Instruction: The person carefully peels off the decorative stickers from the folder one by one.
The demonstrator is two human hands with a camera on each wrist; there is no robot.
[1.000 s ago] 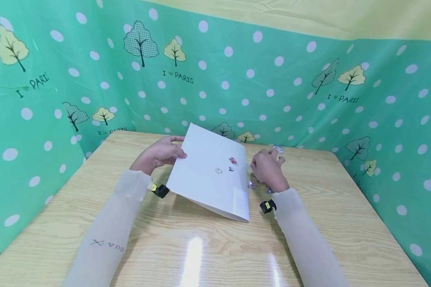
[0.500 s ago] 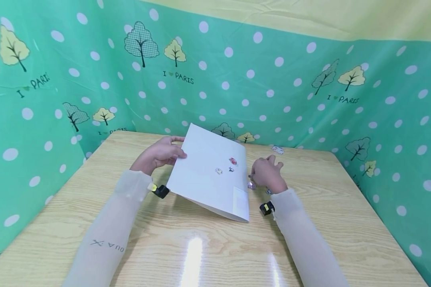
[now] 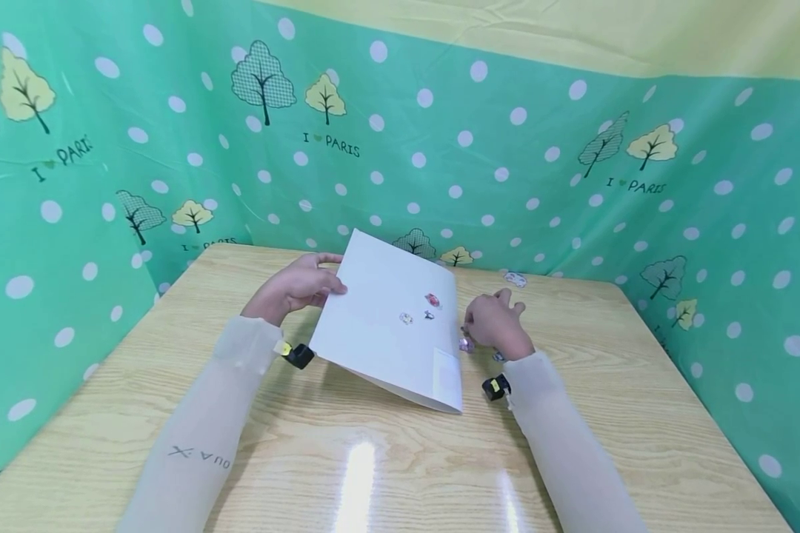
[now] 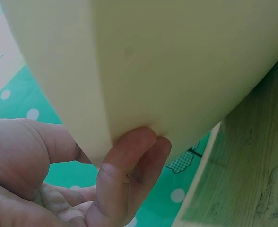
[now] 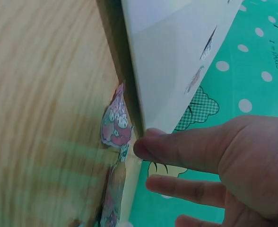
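My left hand (image 3: 298, 284) grips the left edge of a white folder (image 3: 380, 311), which is tilted and raised off the table on that side. In the left wrist view, the fingers (image 4: 129, 156) press against the folder's underside. Three small cut-out stickers show on the folder, including a red one (image 3: 432, 300). Just past its right edge, my right hand (image 3: 498, 322) reaches low to the table. Its thumb and index tips come together beside a pink cartoon sticker (image 5: 116, 125); whether anything is between them cannot be seen.
A wooden table (image 3: 627, 414) lies beneath. More stickers lie near the right hand, partly hidden by it, and a pale sticker (image 3: 515, 279) lies at the back edge. Green dotted cloth (image 3: 540, 178) hangs behind and at both sides.
My right hand has come slightly toward me, uncovering the pale sticker at the back, and has then stayed nearly still. The left hand and the folder hold their place.
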